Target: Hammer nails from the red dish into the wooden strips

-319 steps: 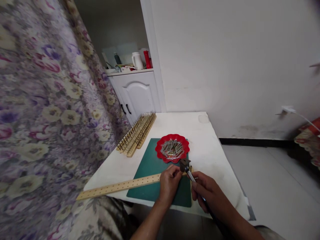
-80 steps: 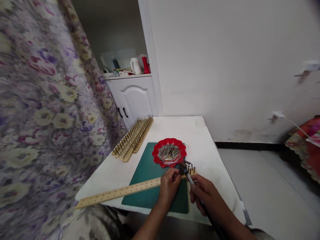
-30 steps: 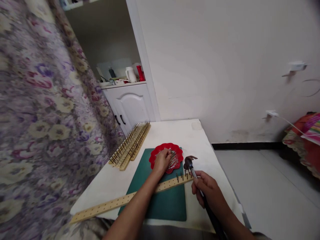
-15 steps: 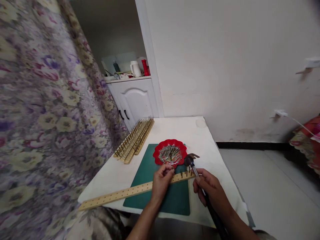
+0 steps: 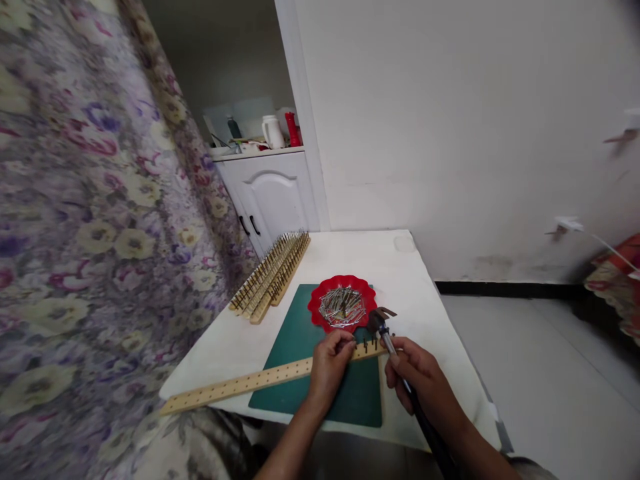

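Observation:
A claw hammer [image 5: 388,341] is gripped in my right hand [image 5: 417,373], its metal head up over the right end of a pale wooden strip [image 5: 240,385]. The strip has rows of small holes, and several nails [image 5: 371,345] stand upright near its right end. My left hand [image 5: 330,370] is closed in a pinch at the strip, just left of those nails, with a nail at its fingertips that is partly hidden. Right behind this hand sits a red scalloped dish [image 5: 316,319] full of loose nails [image 5: 342,308]. A green mat [image 5: 295,333] lies under strip and dish.
More wooden strips [image 5: 270,277] studded with upright nails lie at the back left of the white table [image 5: 370,253]. A flowered curtain [image 5: 100,233] hangs along the left. Beyond the table are a white cabinet [image 5: 275,200] and a wall [image 5: 425,133].
My left hand has moved slightly right along the strip, toward the upright nails. The hammer stays over the strip's right end. The whole view has shifted a little.

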Demonstrator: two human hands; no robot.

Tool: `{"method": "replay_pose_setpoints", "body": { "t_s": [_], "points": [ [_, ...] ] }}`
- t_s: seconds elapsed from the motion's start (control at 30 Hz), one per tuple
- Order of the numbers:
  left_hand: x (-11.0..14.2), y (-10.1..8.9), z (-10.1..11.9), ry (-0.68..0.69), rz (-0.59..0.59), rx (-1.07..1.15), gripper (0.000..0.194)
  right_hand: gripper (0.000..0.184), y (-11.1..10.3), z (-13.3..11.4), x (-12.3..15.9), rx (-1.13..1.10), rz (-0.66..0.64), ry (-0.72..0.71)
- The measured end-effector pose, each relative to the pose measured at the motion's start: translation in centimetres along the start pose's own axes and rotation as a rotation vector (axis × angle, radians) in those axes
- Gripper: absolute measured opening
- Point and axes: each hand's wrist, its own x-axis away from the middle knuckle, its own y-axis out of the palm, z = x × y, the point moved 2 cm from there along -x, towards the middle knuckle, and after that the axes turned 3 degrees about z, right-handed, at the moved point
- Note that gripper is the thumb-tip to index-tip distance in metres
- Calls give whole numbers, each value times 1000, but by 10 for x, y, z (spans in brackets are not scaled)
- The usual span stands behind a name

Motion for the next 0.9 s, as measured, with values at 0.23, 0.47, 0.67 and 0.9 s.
{"method": "replay_pose_setpoints", "body": {
  "t_s": [0.23,0.47,0.67,0.9],
  "points": [
    [-2,3,-3,7,14,-23,15,28,9,7,0,37,-40,26],
    [-1,3,-3,31,-9,-55,14,26,15,10,-2,64,-63,32],
    [1,4,-4,42,5,-73,13,24,18,12,-5,84,-70,31],
    [1,5,-5,42,23,-96,13,26,19,12,-6,120,-62,53]
  ]
}}
